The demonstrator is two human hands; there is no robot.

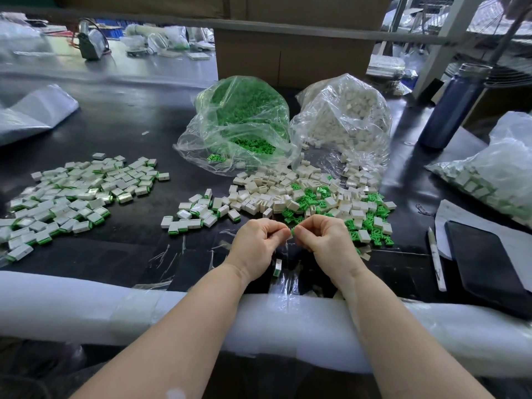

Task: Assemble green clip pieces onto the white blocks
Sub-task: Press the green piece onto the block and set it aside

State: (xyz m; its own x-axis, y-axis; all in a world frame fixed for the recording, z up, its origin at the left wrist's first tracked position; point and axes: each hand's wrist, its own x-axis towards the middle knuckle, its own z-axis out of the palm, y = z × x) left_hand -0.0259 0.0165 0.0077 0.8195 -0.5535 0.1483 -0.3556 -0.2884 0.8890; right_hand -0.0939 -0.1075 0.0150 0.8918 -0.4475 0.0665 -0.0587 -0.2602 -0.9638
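Note:
My left hand (257, 243) and my right hand (321, 237) meet fingertip to fingertip above the black table, near its front edge. Between them a small green clip piece (292, 232) shows, pinched by my right fingers. My left fingers are curled against it; what they hold is mostly hidden. Just beyond my hands lies a mixed heap of loose white blocks (290, 194) and green clips (371, 223). A pile of assembled blocks (74, 197) with green edges spreads at the left. One assembled block (277, 267) lies under my hands.
An open bag of green clips (244, 122) and a bag of white blocks (348, 119) stand behind the heap. A dark bottle (454, 108), another bag (498, 180), a pen (436, 259) and a black phone (486, 260) sit at the right. White foam padding (86, 306) lines the table edge.

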